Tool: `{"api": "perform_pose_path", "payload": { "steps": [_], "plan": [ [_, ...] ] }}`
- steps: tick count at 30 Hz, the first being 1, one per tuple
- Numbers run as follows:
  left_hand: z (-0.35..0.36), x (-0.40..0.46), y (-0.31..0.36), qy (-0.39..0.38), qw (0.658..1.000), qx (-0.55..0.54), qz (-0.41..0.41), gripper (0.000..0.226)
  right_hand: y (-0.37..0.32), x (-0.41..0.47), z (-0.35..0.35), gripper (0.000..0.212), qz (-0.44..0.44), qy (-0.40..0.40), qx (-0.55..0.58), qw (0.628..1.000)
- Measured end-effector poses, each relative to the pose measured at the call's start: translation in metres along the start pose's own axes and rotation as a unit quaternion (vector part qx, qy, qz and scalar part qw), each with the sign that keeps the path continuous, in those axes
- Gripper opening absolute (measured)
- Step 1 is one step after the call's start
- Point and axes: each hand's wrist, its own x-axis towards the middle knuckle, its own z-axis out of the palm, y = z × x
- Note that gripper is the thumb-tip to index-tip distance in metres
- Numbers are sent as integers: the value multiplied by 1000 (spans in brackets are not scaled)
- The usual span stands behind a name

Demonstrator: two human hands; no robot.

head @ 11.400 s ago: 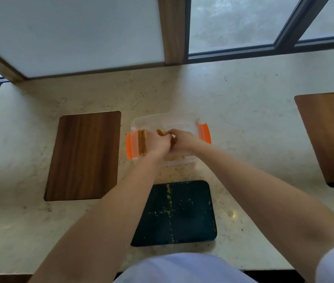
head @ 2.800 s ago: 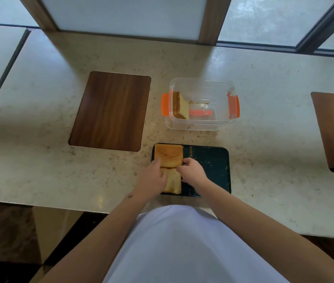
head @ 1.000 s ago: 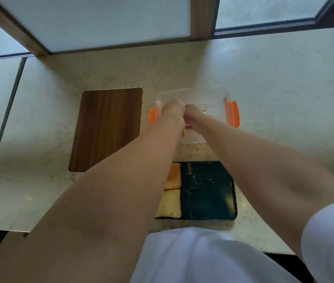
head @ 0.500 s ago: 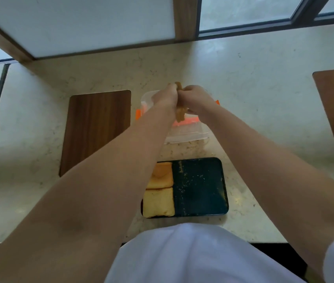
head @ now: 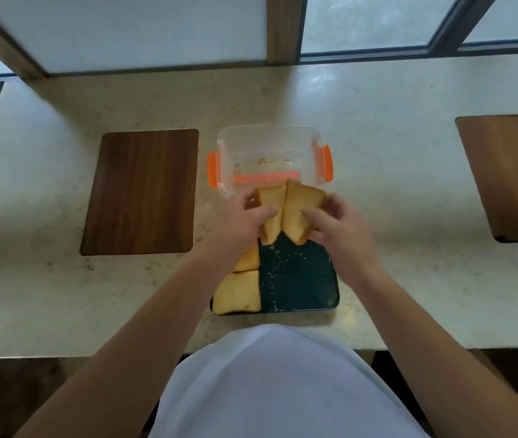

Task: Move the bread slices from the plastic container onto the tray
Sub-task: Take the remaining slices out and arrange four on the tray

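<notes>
My left hand [head: 241, 223] grips one bread slice [head: 271, 206] and my right hand [head: 337, 227] grips another bread slice [head: 299, 210]. Both slices are held tilted, side by side, above the far edge of the dark tray [head: 298, 279]. Two bread slices lie flat along the tray's left side, the near slice [head: 237, 292] in full view and the far slice [head: 249, 260] partly behind my left wrist. The clear plastic container [head: 268, 143] with orange clips stands just beyond the tray and holds only crumbs.
A dark wooden board [head: 142, 191] is set into the pale stone counter [head: 393, 200] left of the container. Another wooden board [head: 514, 175] lies at the right edge. A window frame runs along the counter's far side. The counter's near edge is by my body.
Both hands lifted the last two slices out of the container and brought them back toward me, over the tray's far edge. The container now holds only crumbs.
</notes>
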Motion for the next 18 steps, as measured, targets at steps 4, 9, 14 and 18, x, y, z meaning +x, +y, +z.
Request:
{"api": "perform_pose_path", "payload": {
  "steps": [4, 9, 14, 18],
  "plan": [
    [-6, -14, -54, 70, 996, 1, -62, 17, 49, -11, -7, 18, 105, 48, -53, 992],
    [-27, -31, -88, 117, 984, -60, -125, 23, 90, 2, -29, 21, 246, 77, -25, 966],
    [-36, -46, -107, 131, 981, -72, -125, 17, 104, 24, -41, 37, 300, 106, -3, 948],
    [-40, -48, -116, 130, 981, -66, -128, 16, 107, 39, -41, 52, 256, 107, -138, 951]
  ]
}}
